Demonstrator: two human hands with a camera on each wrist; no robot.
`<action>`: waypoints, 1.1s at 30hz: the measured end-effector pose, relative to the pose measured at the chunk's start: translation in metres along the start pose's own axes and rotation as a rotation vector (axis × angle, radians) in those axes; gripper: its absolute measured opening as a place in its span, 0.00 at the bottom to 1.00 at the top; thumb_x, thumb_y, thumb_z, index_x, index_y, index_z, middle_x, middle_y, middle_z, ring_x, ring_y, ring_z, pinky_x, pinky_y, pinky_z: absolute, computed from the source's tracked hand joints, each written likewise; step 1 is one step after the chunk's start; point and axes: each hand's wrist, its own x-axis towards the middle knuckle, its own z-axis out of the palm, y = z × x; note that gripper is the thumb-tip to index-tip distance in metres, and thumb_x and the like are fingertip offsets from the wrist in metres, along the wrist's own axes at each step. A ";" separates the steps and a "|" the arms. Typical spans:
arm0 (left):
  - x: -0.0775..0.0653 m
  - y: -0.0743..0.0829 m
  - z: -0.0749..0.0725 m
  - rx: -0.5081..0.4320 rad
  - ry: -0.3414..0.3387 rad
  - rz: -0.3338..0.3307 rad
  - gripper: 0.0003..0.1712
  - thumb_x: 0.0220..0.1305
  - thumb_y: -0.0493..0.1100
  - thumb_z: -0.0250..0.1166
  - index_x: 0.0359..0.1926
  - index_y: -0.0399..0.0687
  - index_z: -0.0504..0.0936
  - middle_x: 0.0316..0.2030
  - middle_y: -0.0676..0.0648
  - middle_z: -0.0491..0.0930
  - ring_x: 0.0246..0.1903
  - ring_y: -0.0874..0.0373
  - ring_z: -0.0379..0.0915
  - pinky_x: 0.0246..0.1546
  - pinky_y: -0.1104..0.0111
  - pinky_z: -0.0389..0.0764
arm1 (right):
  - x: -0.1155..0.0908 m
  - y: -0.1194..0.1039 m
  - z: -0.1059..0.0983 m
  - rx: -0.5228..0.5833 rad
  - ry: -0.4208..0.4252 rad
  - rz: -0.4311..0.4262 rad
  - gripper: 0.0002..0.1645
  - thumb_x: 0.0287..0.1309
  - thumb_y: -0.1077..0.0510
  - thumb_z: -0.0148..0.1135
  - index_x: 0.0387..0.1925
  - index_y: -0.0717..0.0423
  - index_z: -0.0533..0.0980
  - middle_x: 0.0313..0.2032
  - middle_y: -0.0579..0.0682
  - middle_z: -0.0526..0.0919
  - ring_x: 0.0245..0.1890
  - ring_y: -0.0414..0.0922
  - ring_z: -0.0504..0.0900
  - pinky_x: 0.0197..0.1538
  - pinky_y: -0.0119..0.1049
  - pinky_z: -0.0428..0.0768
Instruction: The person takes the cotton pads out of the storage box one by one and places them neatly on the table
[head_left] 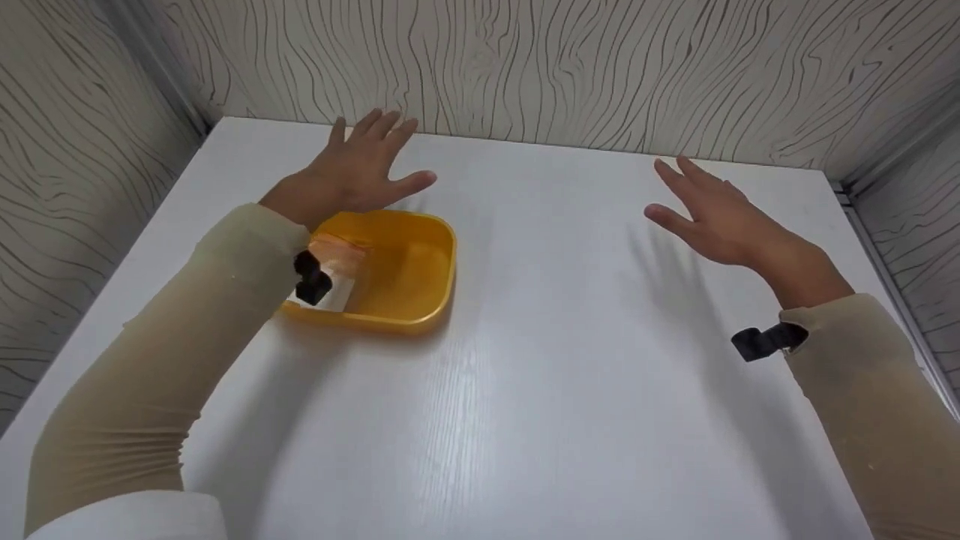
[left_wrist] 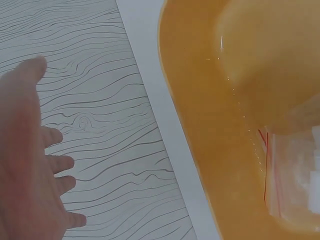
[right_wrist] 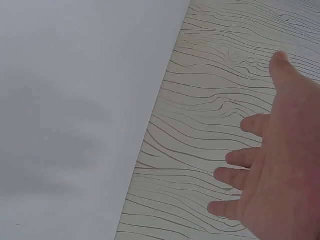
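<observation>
My left hand point(head_left: 356, 169) hovers over the far edge of a yellow plastic bin point(head_left: 409, 274), its fingers spread and holding nothing. Inside the bin lies a clear zip bag point(left_wrist: 280, 180) with a red seal line and something white in it; in the head view my left forearm covers part of both. Over the right side of the white table point(head_left: 540, 360), my right hand point(head_left: 720, 217) is raised with its fingers extended and nothing in them. Its shadow falls on the tabletop below.
Panels with a wood-line pattern point(head_left: 510, 67) stand along the back and both sides of the table. Small black devices point(head_left: 761, 343) are strapped at both wrists, over beige sleeves point(head_left: 862, 390). The bin stands left of the table's middle.
</observation>
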 end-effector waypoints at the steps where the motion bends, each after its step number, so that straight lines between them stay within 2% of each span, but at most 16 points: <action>1: -0.002 -0.002 0.000 -0.001 -0.002 0.001 0.52 0.72 0.75 0.42 0.83 0.50 0.40 0.81 0.40 0.37 0.79 0.41 0.28 0.73 0.38 0.30 | -0.002 -0.001 0.001 0.005 0.008 -0.008 0.50 0.76 0.32 0.43 0.82 0.56 0.42 0.79 0.67 0.39 0.77 0.68 0.40 0.72 0.71 0.40; 4: -0.009 -0.009 0.003 -0.019 -0.012 0.000 0.53 0.72 0.75 0.42 0.82 0.49 0.41 0.81 0.40 0.37 0.79 0.40 0.28 0.73 0.37 0.30 | -0.007 -0.002 0.002 0.019 0.029 -0.032 0.47 0.76 0.33 0.45 0.81 0.56 0.47 0.79 0.66 0.44 0.77 0.67 0.44 0.72 0.70 0.46; 11: -0.027 -0.023 0.012 -0.066 -0.040 -0.018 0.53 0.72 0.75 0.42 0.82 0.49 0.40 0.81 0.39 0.36 0.79 0.40 0.28 0.74 0.38 0.30 | -0.013 -0.006 0.007 0.043 0.057 -0.073 0.45 0.76 0.35 0.48 0.80 0.56 0.52 0.78 0.63 0.51 0.78 0.63 0.48 0.73 0.65 0.51; 19: -0.048 -0.040 0.021 -0.094 -0.053 -0.047 0.55 0.71 0.77 0.41 0.82 0.47 0.41 0.81 0.37 0.37 0.79 0.38 0.29 0.74 0.38 0.31 | -0.020 -0.009 0.012 0.092 0.148 -0.102 0.36 0.75 0.39 0.53 0.74 0.55 0.66 0.71 0.59 0.67 0.66 0.60 0.70 0.65 0.62 0.66; 25: -0.065 -0.055 0.028 -0.125 -0.028 -0.055 0.53 0.73 0.73 0.44 0.82 0.44 0.43 0.80 0.35 0.39 0.79 0.37 0.31 0.73 0.36 0.34 | -0.021 -0.007 0.019 0.153 0.171 -0.117 0.33 0.75 0.42 0.54 0.72 0.55 0.69 0.68 0.56 0.72 0.64 0.58 0.73 0.63 0.60 0.70; 33: -0.083 -0.071 0.042 -0.166 -0.022 -0.047 0.52 0.74 0.70 0.47 0.81 0.41 0.45 0.79 0.32 0.40 0.78 0.34 0.31 0.73 0.35 0.36 | -0.025 -0.006 0.026 0.290 0.172 -0.125 0.28 0.77 0.46 0.52 0.70 0.52 0.71 0.65 0.56 0.75 0.61 0.62 0.75 0.60 0.62 0.72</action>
